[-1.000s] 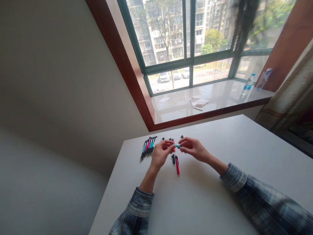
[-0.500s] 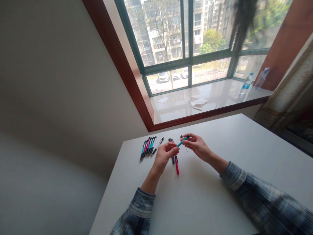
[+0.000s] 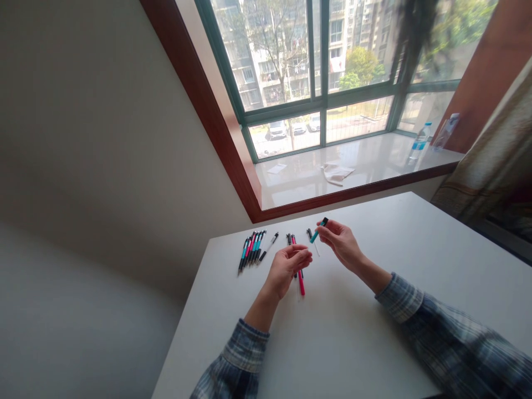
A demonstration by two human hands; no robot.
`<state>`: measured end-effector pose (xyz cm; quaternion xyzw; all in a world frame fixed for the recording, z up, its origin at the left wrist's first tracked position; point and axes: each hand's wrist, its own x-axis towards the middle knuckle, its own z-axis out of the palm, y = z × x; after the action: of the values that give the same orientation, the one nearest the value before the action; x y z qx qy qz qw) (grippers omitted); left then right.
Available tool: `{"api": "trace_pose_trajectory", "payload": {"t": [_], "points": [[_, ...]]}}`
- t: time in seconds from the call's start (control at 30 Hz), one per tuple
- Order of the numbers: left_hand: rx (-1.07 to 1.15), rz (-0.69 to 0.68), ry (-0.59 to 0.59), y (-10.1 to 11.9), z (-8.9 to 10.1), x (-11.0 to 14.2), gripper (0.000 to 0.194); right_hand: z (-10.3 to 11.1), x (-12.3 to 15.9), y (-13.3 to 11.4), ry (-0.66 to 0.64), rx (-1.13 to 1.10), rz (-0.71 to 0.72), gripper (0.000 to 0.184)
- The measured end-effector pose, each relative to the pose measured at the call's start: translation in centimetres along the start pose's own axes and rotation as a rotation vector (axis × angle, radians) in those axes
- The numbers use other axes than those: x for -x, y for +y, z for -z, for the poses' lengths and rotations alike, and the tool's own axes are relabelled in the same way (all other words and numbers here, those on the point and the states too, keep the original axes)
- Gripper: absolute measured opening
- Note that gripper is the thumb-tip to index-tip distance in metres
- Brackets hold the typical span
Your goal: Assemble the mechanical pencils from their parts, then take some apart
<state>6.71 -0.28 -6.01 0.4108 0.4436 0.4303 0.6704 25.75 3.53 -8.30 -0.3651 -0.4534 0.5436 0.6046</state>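
My right hand [image 3: 341,241] pinches a short teal pen barrel [image 3: 315,235] with a black end, tilted above the table. Close to its left, my left hand [image 3: 286,267] has thumb and fingertips pressed together; whatever they hold, if anything, is too small to make out. Beneath and behind my left hand lie red pen barrels [image 3: 301,285] and black pen parts [image 3: 288,238], partly hidden. A thin clear refill [image 3: 318,250] and a small dark part [image 3: 309,233] rest on the table between my hands.
Several teal, red and black pens [image 3: 251,249] lie in a row at the table's left, beside a clear-and-black pen [image 3: 268,247]. The white table [image 3: 353,332] meets a windowsill [image 3: 374,166] holding a crumpled cloth [image 3: 336,174] and two bottles [image 3: 420,142].
My left hand has let go of the teal barrel and shifted slightly right. My right hand has tipped the barrel more upright. The clear-and-black pen at the left now looks joined.
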Motion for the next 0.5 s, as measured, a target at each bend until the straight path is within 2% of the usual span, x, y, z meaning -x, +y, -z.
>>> {"api": "trace_pose_trajectory", "payload": {"t": [0.07, 0.13, 0.23, 0.33, 0.5], "points": [[-0.017, -0.018, 0.028, 0.1, 0.3, -0.1, 0.038, 1.0, -0.6, 0.3, 0.095, 0.061, 0.029, 0.040], [-0.027, -0.042, 0.069, 0.4, 0.7, -0.1, 0.037, 2.3, -1.3, 0.7, 0.171, 0.219, 0.041, 0.043], [-0.014, -0.080, 0.117, 0.9, 1.2, -0.2, 0.035, 4.1, -1.9, 1.0, 0.088, 0.602, 0.003, 0.036], [0.001, -0.097, 0.132, 1.5, 1.5, -0.2, 0.033, 4.7, -1.9, 1.3, 0.042, 0.940, 0.006, 0.031], [-0.022, -0.120, 0.157, 2.2, 1.6, -0.4, 0.030, 3.9, -1.7, 1.3, 0.048, 1.113, 0.073, 0.048]]}}
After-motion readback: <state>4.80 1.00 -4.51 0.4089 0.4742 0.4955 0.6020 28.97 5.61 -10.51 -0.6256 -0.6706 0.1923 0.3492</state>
